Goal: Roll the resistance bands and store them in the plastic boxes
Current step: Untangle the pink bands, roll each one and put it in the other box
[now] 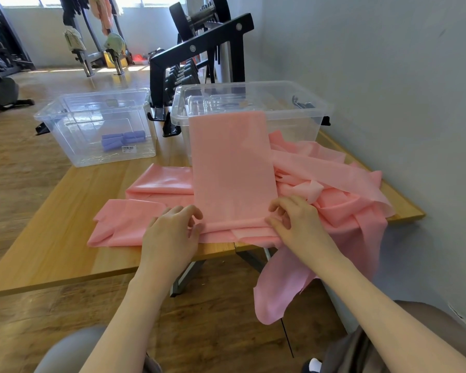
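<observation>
Flat pink elastic resistance band (233, 168), long axis running straight away toward clear plastic storage box (301, 117); left hand (172, 232) and right hand (293, 219) pinching its started roll at near end, equally close.

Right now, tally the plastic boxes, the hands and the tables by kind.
Plastic boxes: 2, left box and right box
Hands: 2, left hand and right hand, pinching the pink band
Wooden table: 1
Total: 5
</observation>
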